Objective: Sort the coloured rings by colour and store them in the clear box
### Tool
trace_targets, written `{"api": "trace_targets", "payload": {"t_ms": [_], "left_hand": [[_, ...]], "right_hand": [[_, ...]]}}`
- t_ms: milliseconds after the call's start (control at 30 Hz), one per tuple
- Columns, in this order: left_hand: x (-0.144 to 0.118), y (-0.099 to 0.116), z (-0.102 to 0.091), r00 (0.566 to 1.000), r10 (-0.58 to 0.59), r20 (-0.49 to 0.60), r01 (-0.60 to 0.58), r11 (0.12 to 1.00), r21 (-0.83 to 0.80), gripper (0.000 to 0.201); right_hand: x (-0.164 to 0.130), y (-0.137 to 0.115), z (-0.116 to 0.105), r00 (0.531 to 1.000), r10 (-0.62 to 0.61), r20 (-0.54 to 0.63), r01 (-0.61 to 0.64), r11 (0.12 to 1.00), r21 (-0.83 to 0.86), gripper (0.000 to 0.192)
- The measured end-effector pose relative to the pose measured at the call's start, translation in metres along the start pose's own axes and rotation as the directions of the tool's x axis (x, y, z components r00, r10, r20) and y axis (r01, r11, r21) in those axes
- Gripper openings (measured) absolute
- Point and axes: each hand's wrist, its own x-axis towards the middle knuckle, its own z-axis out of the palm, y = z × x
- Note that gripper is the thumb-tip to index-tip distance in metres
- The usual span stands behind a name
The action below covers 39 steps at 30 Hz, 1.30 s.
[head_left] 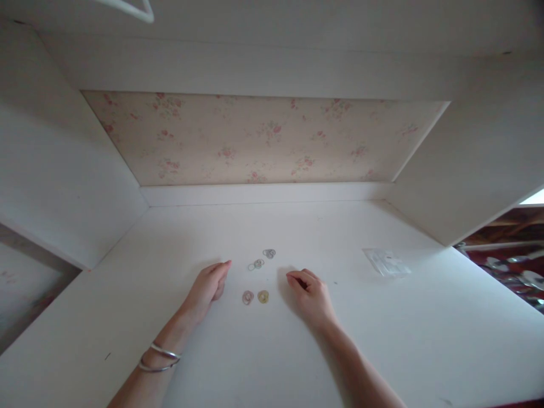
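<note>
A white laminate tabletop (pixel 272 351) carried the left hand (pixel 207 288), resting with fingers loosely extended and holding nothing, and the right hand (pixel 310 293), fingers curled under so that any grasped item could not be told. Between them lay small rings: a pinkish ring (pixel 247 297) beside a yellowish ring (pixel 263 296), and beyond these two clusters of silver wire rings (pixel 256 264), their number indistinct. A clear plastic bag (pixel 386 262) lay well apart to the right, its contents illegible.

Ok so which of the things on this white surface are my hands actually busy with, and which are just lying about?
In hand:
- left hand and right hand, resting either side of the small rings
- silver rings
- pinkish ring
- yellowish ring

Lying about:
- clear plastic bag, off to the right
- bangles on the left wrist
</note>
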Motion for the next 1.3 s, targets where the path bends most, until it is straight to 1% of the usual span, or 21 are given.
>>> {"api": "trace_targets", "payload": {"t_ms": [67,200,300,600,733,900,1300], "left_hand": [[0.0033,-0.0025,-0.0006,1.0,-0.009,-0.011,0.009,1.0,0.001,0.043],[0.0041,-0.0043,-0.0027,1.0,-0.003,0.021,0.003,1.0,-0.015,0.044],[0.0023,-0.0031,-0.0033,0.999,0.004,0.037,-0.004,1.0,0.003,0.044],[-0.0002,0.0002,-0.0019,0.998,0.012,0.055,-0.013,1.0,0.004,0.045],[-0.0006,0.0001,-0.0023,0.998,0.016,0.055,-0.016,1.0,0.008,0.044],[-0.0002,-0.0012,-0.0033,0.998,0.016,0.059,-0.016,1.0,0.008,0.043],[-0.0024,0.0027,-0.001,0.998,0.012,0.055,-0.013,1.0,0.018,0.041]], "right_hand": [[-0.0006,-0.0006,0.0008,1.0,-0.006,0.012,0.006,1.0,-0.016,0.031],[-0.0015,-0.0015,0.0025,0.998,-0.038,0.042,0.039,0.998,-0.039,0.03],[-0.0021,-0.0011,0.003,0.996,-0.059,0.064,0.064,0.995,-0.081,0.028],[-0.0044,-0.0027,0.0046,0.988,-0.062,0.142,0.085,0.983,-0.163,0.028],[-0.0062,-0.0046,0.0054,0.982,-0.074,0.173,0.104,0.979,-0.173,0.027],[-0.0065,-0.0028,0.0066,0.98,-0.092,0.175,0.127,0.972,-0.196,0.026],[-0.0058,-0.0032,0.0068,0.979,-0.091,0.18,0.129,0.968,-0.213,0.026]]}}
